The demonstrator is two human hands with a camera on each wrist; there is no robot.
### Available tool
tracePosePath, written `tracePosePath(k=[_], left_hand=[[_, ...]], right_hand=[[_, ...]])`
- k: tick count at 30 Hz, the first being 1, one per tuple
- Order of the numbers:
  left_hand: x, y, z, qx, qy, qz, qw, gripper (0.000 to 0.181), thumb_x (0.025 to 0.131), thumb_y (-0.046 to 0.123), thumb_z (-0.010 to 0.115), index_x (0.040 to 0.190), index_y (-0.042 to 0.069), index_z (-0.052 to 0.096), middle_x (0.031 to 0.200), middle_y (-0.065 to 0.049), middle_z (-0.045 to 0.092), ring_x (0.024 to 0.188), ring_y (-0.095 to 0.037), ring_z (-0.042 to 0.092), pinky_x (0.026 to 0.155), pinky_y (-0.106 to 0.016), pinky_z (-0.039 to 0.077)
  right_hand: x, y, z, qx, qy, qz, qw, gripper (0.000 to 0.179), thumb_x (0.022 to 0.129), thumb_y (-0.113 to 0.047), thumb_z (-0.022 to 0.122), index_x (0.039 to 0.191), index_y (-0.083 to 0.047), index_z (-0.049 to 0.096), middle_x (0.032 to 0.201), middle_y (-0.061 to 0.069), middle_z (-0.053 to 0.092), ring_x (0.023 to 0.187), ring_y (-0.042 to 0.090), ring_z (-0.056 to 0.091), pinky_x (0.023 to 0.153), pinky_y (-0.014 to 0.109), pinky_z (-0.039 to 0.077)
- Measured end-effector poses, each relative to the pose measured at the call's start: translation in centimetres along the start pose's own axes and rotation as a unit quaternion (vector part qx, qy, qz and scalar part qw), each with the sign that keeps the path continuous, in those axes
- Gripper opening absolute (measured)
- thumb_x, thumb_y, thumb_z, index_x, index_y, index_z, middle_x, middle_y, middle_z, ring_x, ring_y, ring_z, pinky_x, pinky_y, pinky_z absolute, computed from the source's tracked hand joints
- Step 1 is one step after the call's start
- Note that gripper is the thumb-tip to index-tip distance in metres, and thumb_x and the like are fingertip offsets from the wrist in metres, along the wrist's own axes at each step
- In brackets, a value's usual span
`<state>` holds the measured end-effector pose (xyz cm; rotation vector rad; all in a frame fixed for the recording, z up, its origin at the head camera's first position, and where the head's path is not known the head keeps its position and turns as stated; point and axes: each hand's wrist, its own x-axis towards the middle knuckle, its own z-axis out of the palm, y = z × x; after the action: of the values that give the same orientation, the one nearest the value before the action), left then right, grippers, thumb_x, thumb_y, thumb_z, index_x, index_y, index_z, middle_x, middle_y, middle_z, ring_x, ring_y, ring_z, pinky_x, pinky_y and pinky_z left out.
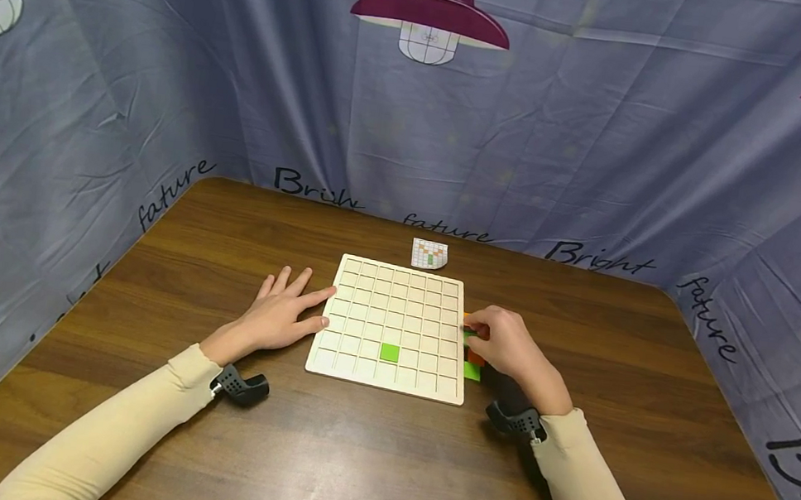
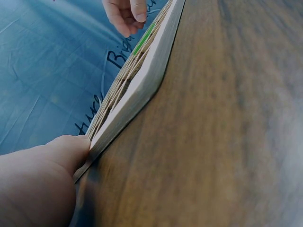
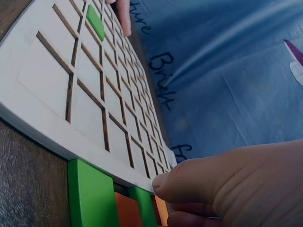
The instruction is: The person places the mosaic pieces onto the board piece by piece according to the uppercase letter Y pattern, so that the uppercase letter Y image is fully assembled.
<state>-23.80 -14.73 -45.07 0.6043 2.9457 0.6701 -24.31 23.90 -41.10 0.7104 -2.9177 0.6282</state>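
Observation:
A pale square grid board (image 1: pixel 364 304) lies on the table, with one green tile (image 1: pixel 389 353) in a cell toward its near side. My left hand (image 1: pixel 274 316) rests with spread fingers at the board's left edge; in the left wrist view the thumb (image 2: pixel 71 149) touches that edge. My right hand (image 1: pixel 509 347) is at the right edge, its fingers loosely bent over a row of tiles. Those include a green tile (image 3: pixel 92 196), an orange-red tile (image 3: pixel 127 210) and an orange tile (image 3: pixel 161 210). No tile shows between its thumb and fingers; the hand partly hides the row.
Behind the board lies a small paper card (image 1: pixel 430 254) printed with a coloured grid pattern. The brown wooden table (image 1: pixel 359 462) is enclosed by a blue-grey curtain (image 1: pixel 535 133) with lamps and lettering. Each wrist wears a dark strap, such as the left wrist strap (image 1: pixel 241 387).

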Motion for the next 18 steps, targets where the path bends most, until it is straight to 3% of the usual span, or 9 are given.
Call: tracePosePath(k=[18], left_hand=[[0.04, 0.06, 0.0, 0.0, 0.001, -0.001, 1.0, 0.058, 0.104, 0.045, 0.053, 0.157, 0.026, 0.042, 0.167, -0.029, 0.019, 0.153, -0.06, 0.006, 0.12, -0.075, 0.005]], right_hand=[[0.28, 0.33, 0.68, -0.008, -0.019, 0.021, 0.9996, 0.023, 0.084, 0.0, 0.074, 0.106, 0.004, 0.076, 0.092, 0.013, 0.072, 0.08, 0.02, 0.066, 0.072, 0.037, 0.057]])
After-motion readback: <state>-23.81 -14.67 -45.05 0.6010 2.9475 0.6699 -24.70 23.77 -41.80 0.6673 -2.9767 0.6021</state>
